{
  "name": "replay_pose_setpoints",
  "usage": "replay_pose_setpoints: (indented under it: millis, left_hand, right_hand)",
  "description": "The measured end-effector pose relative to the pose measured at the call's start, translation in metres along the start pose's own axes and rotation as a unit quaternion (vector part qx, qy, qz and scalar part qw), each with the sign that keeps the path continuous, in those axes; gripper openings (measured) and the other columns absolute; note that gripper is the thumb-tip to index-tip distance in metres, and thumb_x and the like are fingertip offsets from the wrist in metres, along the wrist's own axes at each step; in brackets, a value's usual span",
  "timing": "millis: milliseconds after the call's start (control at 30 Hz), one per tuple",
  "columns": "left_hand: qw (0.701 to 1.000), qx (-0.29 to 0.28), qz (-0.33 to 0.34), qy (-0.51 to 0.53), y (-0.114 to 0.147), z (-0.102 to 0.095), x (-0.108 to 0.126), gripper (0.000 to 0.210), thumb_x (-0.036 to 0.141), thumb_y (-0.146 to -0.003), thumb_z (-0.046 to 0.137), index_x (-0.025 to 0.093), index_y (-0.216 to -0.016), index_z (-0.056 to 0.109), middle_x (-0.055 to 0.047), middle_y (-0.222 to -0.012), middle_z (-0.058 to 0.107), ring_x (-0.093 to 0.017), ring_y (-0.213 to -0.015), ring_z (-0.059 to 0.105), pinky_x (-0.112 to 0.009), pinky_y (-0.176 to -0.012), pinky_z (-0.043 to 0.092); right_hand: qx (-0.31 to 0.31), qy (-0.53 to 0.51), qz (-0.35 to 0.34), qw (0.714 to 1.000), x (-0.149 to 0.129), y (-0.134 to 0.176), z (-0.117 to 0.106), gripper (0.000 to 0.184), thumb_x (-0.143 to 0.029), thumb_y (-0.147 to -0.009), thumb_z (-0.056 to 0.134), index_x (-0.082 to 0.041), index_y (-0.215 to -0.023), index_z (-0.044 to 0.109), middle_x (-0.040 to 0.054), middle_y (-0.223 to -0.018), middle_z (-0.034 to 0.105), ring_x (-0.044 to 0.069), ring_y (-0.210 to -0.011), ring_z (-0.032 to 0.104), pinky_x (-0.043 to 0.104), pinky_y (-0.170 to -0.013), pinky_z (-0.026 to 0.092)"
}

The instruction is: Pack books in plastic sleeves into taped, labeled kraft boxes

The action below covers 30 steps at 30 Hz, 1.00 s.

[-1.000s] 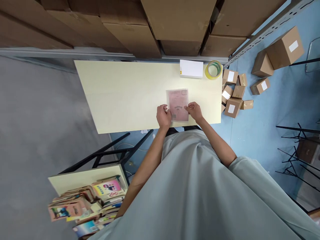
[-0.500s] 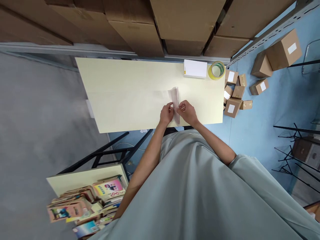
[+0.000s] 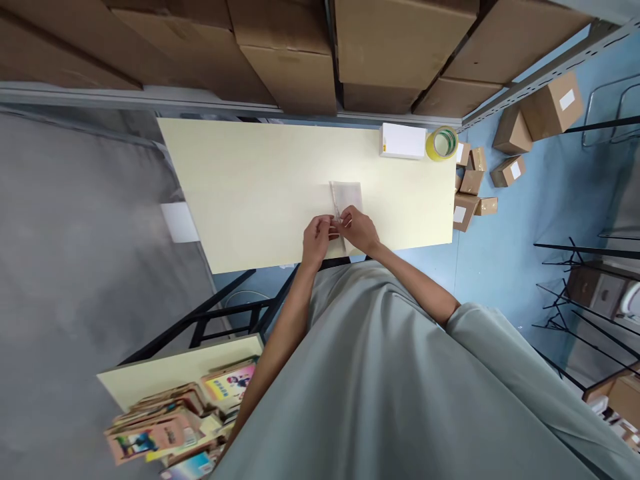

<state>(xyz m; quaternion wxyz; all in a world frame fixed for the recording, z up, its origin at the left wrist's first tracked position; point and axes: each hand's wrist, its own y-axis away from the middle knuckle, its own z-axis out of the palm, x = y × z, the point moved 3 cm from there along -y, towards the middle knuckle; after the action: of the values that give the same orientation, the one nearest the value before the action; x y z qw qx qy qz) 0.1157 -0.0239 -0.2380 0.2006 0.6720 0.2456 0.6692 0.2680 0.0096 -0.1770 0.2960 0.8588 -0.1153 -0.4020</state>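
A thin, see-through plastic bag [image 3: 349,194] lies near the front edge of the cream tabletop [image 3: 260,193], looking flat and roughly rectangular. Along its left edge, my left hand [image 3: 317,239] is closed in a pinch. Close against it, the bent fingers of my right hand [image 3: 359,230] pinch the same edge from the right, covering part of the bag. Fingertips of both hands nearly meet there. Beyond them, towards the back of the table, sit a white box [image 3: 403,141] and a roll of yellow tape [image 3: 442,143].
Large cardboard boxes [image 3: 285,73] line a shelf behind the table. Small parcels [image 3: 465,207] lie on the blue floor to the right. At lower left, a second table [image 3: 175,367] bears piled books [image 3: 160,433]. Black metal legs [image 3: 215,310] stand between the tables.
The bag was a narrow folded strip and now spreads wider to the right. Both hands have shifted left and closer together along its edge. The view has moved slightly.
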Motion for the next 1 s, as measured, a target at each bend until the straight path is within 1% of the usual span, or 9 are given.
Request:
replay_pose_setpoints:
  millis: [100,167,267,367,500,600,733,900,1000]
  left_hand:
    - [0.999,-0.03,-0.024,-0.026,-0.008,-0.01,-0.002,0.037,0.056,-0.099,0.064,0.02,-0.104,0.071,-0.007,-0.099,0.078,-0.019,-0.087,0.075,-0.037,-0.084,0.067]
    - [0.996,-0.042,-0.032,-0.065,-0.017,-0.016,-0.004,0.033,0.052,-0.1,0.062,0.02,-0.105,0.071,-0.007,-0.098,0.077,-0.021,-0.089,0.074,-0.037,-0.085,0.066]
    - [0.983,-0.064,-0.012,-0.169,-0.03,-0.026,-0.004,0.03,0.045,-0.1,0.056,0.022,-0.105,0.074,-0.008,-0.1,0.078,-0.025,-0.097,0.074,-0.039,-0.089,0.063]
    - [0.96,-0.078,0.015,-0.268,-0.038,-0.035,0.0,0.029,0.038,-0.099,0.055,0.022,-0.109,0.077,-0.01,-0.105,0.08,-0.029,-0.103,0.075,-0.04,-0.096,0.059]
    - [0.949,-0.087,0.022,-0.303,-0.04,-0.048,0.005,0.032,0.032,-0.097,0.061,0.02,-0.125,0.072,-0.009,-0.109,0.082,-0.027,-0.098,0.077,-0.039,-0.097,0.057]
    - [0.946,-0.107,0.031,-0.305,-0.037,-0.055,0.004,0.03,0.031,-0.095,0.068,0.02,-0.124,0.07,-0.008,-0.111,0.082,-0.024,-0.091,0.076,-0.037,-0.092,0.058]
    - [0.939,-0.135,0.037,-0.314,-0.034,-0.058,0.0,0.029,0.029,-0.093,0.071,0.022,-0.121,0.071,-0.006,-0.11,0.082,-0.023,-0.089,0.076,-0.035,-0.088,0.058]
    - [0.933,-0.123,0.046,-0.335,-0.034,-0.055,-0.005,0.024,0.023,-0.093,0.069,0.023,-0.117,0.072,-0.006,-0.107,0.081,-0.024,-0.091,0.075,-0.036,-0.089,0.057]
    - [0.931,-0.109,0.055,-0.344,-0.032,-0.053,-0.006,0.033,0.022,-0.093,0.069,0.025,-0.127,0.07,-0.005,-0.107,0.08,-0.024,-0.092,0.074,-0.036,-0.089,0.056]
  right_hand:
    - [0.013,0.001,0.008,1.0,0.005,-0.005,0.009,0.011,-0.034,-0.097,0.068,-0.027,-0.099,0.059,0.0016,-0.099,0.077,0.021,-0.09,0.073,0.035,-0.085,0.057]
    - [0.053,0.0,0.023,0.998,0.015,-0.008,0.007,0.009,-0.033,-0.098,0.066,-0.026,-0.1,0.06,0.0038,-0.104,0.077,0.021,-0.092,0.073,0.035,-0.088,0.058]
    - [0.134,0.002,0.078,0.988,0.037,-0.011,-0.002,0.011,-0.032,-0.098,0.064,-0.024,-0.104,0.061,0.0087,-0.117,0.075,0.021,-0.094,0.073,0.036,-0.091,0.058]
    - [0.173,-0.004,0.145,0.974,0.053,-0.01,-0.006,0.017,-0.032,-0.095,0.065,-0.023,-0.109,0.062,0.0098,-0.12,0.075,0.022,-0.097,0.074,0.037,-0.094,0.058]
    - [0.176,-0.015,0.189,0.966,0.056,-0.01,0.001,0.024,-0.035,-0.093,0.07,-0.023,-0.113,0.062,0.0071,-0.112,0.076,0.022,-0.1,0.074,0.037,-0.097,0.056]
    - [0.184,-0.011,0.202,0.962,0.053,-0.012,0.009,0.029,-0.038,-0.091,0.075,-0.023,-0.112,0.063,0.0054,-0.106,0.075,0.023,-0.098,0.072,0.036,-0.095,0.055]
    - [0.199,-0.022,0.214,0.956,0.05,-0.015,0.017,0.025,-0.038,-0.088,0.074,-0.023,-0.104,0.063,0.0033,-0.099,0.073,0.022,-0.091,0.069,0.034,-0.088,0.053]
    - [0.157,-0.017,0.205,0.966,0.05,-0.019,0.014,0.018,-0.04,-0.088,0.069,-0.024,-0.086,0.059,0.0021,-0.089,0.07,0.021,-0.082,0.064,0.033,-0.08,0.05]
    - [0.137,-0.005,0.18,0.974,0.05,-0.022,0.009,0.017,-0.039,-0.086,0.067,-0.025,-0.084,0.057,0.0023,-0.088,0.069,0.022,-0.083,0.064,0.034,-0.081,0.051]
